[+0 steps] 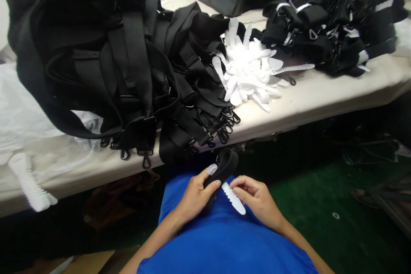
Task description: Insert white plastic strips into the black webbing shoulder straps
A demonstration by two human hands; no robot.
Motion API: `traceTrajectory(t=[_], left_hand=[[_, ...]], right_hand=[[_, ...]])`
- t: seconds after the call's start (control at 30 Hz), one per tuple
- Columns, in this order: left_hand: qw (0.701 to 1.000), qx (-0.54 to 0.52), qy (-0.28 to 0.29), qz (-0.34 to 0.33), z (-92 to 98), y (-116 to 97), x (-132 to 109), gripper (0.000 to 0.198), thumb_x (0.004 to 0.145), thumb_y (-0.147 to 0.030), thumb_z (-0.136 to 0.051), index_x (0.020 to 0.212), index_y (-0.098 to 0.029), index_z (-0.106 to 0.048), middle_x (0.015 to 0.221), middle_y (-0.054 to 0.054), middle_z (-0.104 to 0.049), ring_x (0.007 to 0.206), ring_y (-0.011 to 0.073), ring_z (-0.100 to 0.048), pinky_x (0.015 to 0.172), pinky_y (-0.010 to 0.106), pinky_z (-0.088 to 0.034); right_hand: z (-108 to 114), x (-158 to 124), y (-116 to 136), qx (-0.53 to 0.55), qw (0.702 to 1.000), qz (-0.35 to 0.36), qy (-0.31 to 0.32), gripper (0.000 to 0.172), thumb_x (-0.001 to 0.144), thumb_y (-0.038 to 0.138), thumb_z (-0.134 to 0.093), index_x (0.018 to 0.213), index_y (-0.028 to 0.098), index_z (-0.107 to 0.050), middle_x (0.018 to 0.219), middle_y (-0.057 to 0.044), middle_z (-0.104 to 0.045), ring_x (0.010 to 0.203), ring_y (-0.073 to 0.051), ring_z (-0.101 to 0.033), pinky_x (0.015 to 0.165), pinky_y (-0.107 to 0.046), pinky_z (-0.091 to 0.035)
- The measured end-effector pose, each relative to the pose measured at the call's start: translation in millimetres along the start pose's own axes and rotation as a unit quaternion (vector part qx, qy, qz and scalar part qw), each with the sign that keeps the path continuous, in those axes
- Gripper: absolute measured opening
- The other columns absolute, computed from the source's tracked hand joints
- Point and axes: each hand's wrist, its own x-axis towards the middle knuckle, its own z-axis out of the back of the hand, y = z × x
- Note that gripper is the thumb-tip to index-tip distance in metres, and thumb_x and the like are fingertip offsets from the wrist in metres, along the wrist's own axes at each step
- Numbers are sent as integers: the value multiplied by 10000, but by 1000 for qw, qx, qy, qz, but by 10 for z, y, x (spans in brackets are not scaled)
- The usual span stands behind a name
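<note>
Above my lap, my left hand [196,195] is closed around a rolled black webbing strap [227,163]. One rounded end of a white toothed strip [212,169] shows by the strap's upper left side. The strip's longer toothed part [236,201] sticks out at the lower right. My right hand [253,195] has its thumb and fingers pinched at the upper edge of that part. Where the strip passes around or through the roll is hidden by the strap and my fingers.
A large heap of black straps [135,60] with swivel hooks [146,162] covers the table's left side. Beside it lies a pile of white strips [247,68]. Bundled straps with white strips [321,38] lie at right. More strips [30,184] overhang the table edge [321,113] at left.
</note>
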Motion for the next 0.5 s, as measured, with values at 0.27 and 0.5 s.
traceTrajectory(t=[0.27, 0.5], left_hand=[[999, 21, 21, -16, 0, 106, 67, 307, 875, -344, -591, 1115, -161, -648, 948, 32, -696, 859, 194, -613, 764, 265, -482], [994, 106, 21, -32, 29, 183, 71, 272, 881, -330, -576, 1090, -171, -648, 1018, 43, -717, 964, 227, -648, 873, 307, -491]], right_hand=[[-56, 84, -86, -231, 940, 243, 66, 381, 935, 162, -554, 1304, 252, -592, 1103, -83, -631, 1024, -180, -609, 917, -316, -506], [-147, 147, -182, -294, 905, 307, -19, 198, 914, 162, -611, 1080, 226, -700, 931, -55, -615, 815, -144, -608, 722, -260, -517]])
